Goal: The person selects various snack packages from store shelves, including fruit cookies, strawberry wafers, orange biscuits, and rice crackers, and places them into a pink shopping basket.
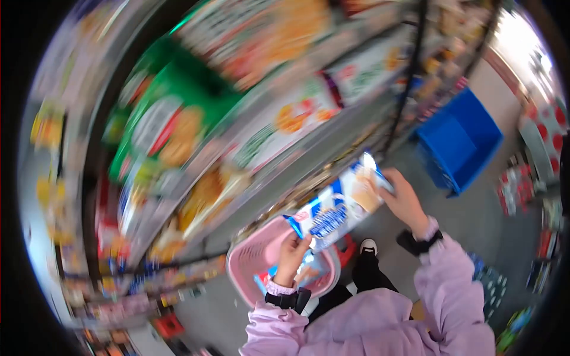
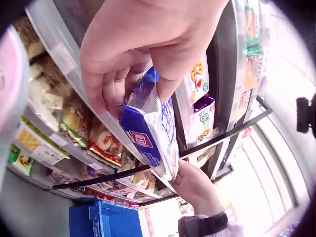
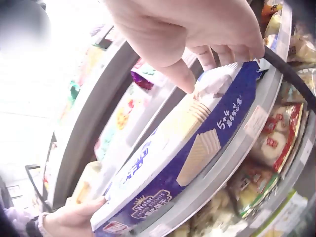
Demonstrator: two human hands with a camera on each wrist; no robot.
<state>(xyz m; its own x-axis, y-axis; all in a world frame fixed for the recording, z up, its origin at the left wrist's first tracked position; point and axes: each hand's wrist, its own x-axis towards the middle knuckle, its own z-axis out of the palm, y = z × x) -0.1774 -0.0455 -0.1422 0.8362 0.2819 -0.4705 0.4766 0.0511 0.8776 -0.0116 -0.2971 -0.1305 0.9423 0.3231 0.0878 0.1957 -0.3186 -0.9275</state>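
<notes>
A blue and white wafer biscuit packet (image 1: 332,210) is stretched between the two hands, tilted, in the head view. The left hand (image 1: 291,256) pinches its lower left end, above a pink basket (image 1: 252,252). At the upper right end the right hand (image 1: 405,202) grips it. In the left wrist view the thumb and fingers of the left hand (image 2: 148,44) hold the crimped end of the packet (image 2: 155,133). The right wrist view has the right hand (image 3: 197,39) over the far end of the packet (image 3: 182,153), thumb on its top face.
Shelves of packaged snacks, with a green packet (image 1: 160,118) among them, rise on the left. A blue bin (image 1: 466,139) stands on the floor at the upper right. Light-coloured packets lie inside the pink basket. The person's shoe (image 1: 369,246) is on the floor beside it.
</notes>
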